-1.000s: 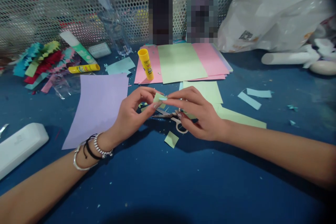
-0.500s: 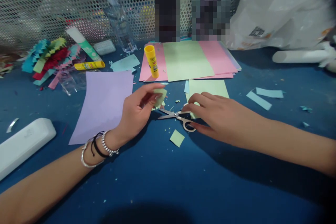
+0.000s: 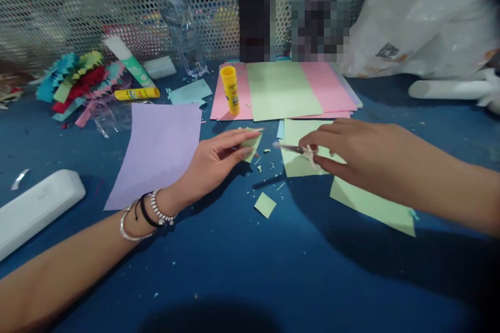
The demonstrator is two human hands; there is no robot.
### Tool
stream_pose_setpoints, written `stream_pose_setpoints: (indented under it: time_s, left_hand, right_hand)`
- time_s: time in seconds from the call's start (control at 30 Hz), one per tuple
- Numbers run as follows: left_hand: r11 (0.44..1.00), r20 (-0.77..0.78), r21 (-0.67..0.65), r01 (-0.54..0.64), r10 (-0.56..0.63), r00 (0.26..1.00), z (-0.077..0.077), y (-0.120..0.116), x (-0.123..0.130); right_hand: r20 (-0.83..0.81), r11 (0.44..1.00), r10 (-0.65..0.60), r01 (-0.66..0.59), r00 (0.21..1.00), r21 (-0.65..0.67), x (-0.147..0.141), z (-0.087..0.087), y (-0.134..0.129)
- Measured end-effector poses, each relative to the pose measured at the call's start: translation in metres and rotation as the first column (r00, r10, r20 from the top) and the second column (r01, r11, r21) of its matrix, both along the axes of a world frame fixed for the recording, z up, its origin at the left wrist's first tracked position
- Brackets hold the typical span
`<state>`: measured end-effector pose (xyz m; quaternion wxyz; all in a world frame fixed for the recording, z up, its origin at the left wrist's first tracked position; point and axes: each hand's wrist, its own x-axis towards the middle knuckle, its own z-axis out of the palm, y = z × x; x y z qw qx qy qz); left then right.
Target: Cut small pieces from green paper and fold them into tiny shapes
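Between its thumb and fingers my left hand (image 3: 219,158) pinches a small pale green paper piece (image 3: 251,144), partly covered by the fingers. My right hand (image 3: 351,145) is closed on a pair of scissors (image 3: 292,149), lifted off the table and smeared by motion, blades pointing left. Under and behind that hand lie a green paper sheet (image 3: 291,161) and a longer green paper strip (image 3: 375,205). A small green paper square (image 3: 265,205) rests on the blue table between the hands, among tiny paper scraps.
Purple paper (image 3: 156,151) lies left. Behind are stacked pink and green sheets (image 3: 281,88), an upright yellow glue stick (image 3: 230,91), fringed paper pieces (image 3: 74,80) and a plastic bottle (image 3: 187,36). A white case (image 3: 42,208) sits front left; a white plastic bag (image 3: 422,26) back right.
The scissors have been picked up from the table by my right hand and moved right. A green strip now shows beneath that wrist. My left hand has shifted slightly right with its paper.
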<state>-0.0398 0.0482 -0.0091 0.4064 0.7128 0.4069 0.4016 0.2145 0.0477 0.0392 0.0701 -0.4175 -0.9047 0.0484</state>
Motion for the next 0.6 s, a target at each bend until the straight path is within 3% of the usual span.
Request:
stream_pose_setpoints:
  time_s: [0.07,0.13,0.2,0.33,0.5,0.6]
  left_hand:
    - [0.993,0.063,-0.106,0.047,-0.04,0.997,0.001,-0.003,0.003]
    - [0.983,0.107,-0.17,0.07,-0.053,0.993,0.003,-0.008,0.006]
    - [0.977,0.115,-0.206,0.062,-0.038,0.993,0.005,-0.013,0.008]
    - [0.955,0.103,-0.289,0.067,-0.038,0.994,0.008,-0.022,0.012]
    - [0.904,0.061,-0.405,0.137,-0.122,0.991,0.01,-0.03,0.016]
    - [0.894,0.014,-0.422,0.15,-0.159,0.987,0.013,-0.03,0.016]
  right_hand:
    - [0.064,0.956,0.021,-0.001,0.998,-0.293,0.004,0.005,0.01]
    - [0.059,0.834,0.106,-0.057,0.993,-0.549,0.007,0.009,0.017]
    - [0.0,0.714,0.162,-0.118,0.987,-0.69,0.006,0.012,0.02]
    - [-0.107,0.502,0.194,-0.192,0.975,-0.843,-0.001,0.009,0.021]
    - [-0.222,0.237,0.126,-0.247,0.967,-0.94,-0.003,-0.009,0.024]
    - [-0.26,0.164,0.096,-0.273,0.961,-0.948,-0.002,-0.015,0.025]
